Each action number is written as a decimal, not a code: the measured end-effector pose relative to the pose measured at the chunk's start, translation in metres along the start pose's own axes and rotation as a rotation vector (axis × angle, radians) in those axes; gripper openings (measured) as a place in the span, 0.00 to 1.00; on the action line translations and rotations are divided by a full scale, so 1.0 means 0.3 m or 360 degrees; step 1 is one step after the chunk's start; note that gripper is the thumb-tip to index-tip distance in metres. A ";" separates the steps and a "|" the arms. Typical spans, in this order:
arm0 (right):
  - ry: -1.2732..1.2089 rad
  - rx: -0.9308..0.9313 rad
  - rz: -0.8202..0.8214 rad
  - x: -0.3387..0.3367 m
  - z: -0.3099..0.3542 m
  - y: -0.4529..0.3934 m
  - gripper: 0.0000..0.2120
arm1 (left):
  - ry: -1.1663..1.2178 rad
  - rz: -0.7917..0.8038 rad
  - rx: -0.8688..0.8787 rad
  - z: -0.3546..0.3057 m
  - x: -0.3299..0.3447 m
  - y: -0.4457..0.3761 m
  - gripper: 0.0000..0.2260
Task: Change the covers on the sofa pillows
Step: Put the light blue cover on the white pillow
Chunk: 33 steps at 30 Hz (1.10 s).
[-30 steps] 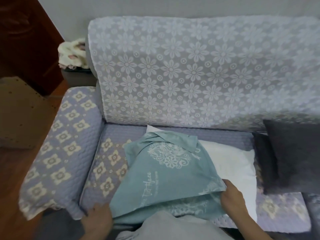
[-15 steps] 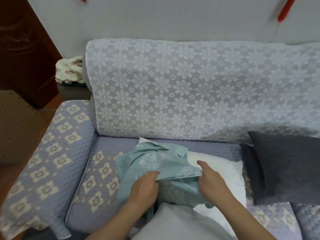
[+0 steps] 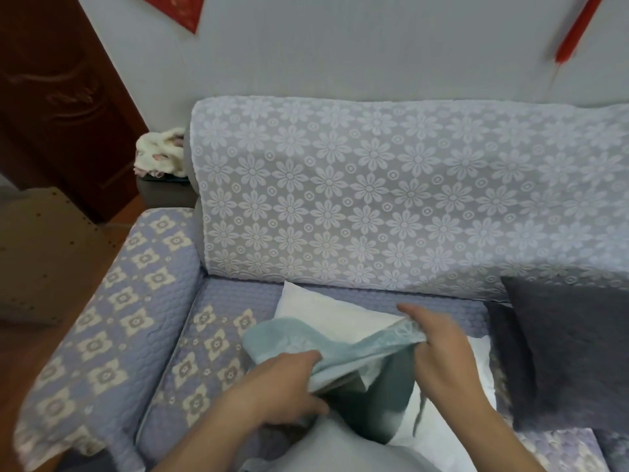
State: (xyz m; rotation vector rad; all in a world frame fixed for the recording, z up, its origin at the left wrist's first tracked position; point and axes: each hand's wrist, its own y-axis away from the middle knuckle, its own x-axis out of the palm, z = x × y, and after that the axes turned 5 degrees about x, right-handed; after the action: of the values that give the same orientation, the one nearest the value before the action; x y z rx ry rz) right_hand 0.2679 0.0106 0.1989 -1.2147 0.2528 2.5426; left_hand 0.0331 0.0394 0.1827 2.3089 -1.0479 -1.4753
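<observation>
A teal pillow cover (image 3: 292, 342) with a pale printed pattern is bunched up over a bare white pillow (image 3: 320, 310) lying on the sofa seat (image 3: 221, 301). My left hand (image 3: 282, 386) grips the cover's lower edge. My right hand (image 3: 439, 352) pinches its upper edge, and the two hold its dark mouth apart. A grey cushion lies at the bottom of the view against my body.
Dark grey pillows (image 3: 571, 349) lean at the right end of the seat. The sofa back (image 3: 374, 199) wears a white flowered lace throw; the left armrest (image 3: 112, 318) is quilted lilac. A cream bundle (image 3: 161, 153) sits behind the armrest, next to a dark wooden door (image 3: 58, 90).
Both hands moved from the cover's near corners up onto it, gathered it into a bunch and pulled its mouth apart. The view tilted upward, showing more wall.
</observation>
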 end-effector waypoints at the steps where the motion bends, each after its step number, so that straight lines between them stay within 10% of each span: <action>1: -0.0051 -0.0097 -0.0120 -0.006 0.014 0.000 0.32 | -0.0069 -0.0061 -0.0036 0.008 0.007 -0.012 0.15; 6: -0.0416 0.0209 0.0103 -0.065 0.089 -0.013 0.28 | 0.0531 -0.0780 -0.0024 -0.028 -0.069 -0.041 0.15; 10: -0.0592 0.0025 0.0348 -0.098 0.137 -0.010 0.14 | 0.1187 -0.0878 0.0161 -0.101 -0.176 -0.006 0.16; 14: 0.0085 -0.0107 0.0743 -0.093 0.130 -0.044 0.26 | 0.0757 -0.1005 0.0214 -0.124 -0.243 -0.015 0.14; 18: 0.0639 0.0080 0.0317 -0.167 0.076 -0.206 0.09 | 0.0171 -0.0897 0.0268 -0.127 -0.248 -0.042 0.09; 27: -0.0820 0.0247 0.0430 -0.334 0.175 -0.240 0.11 | 0.0391 -0.0372 0.0345 -0.267 -0.342 0.010 0.09; 33: -0.0844 0.0078 0.0880 -0.372 0.195 -0.170 0.05 | 0.0598 -0.1111 0.0155 -0.265 -0.361 -0.044 0.14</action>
State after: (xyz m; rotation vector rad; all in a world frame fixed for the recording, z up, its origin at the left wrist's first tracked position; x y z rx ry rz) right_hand 0.3094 0.0527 0.3211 -0.4452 0.5796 3.1833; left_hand 0.0803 0.1052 0.2906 3.0384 -0.2141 -1.0884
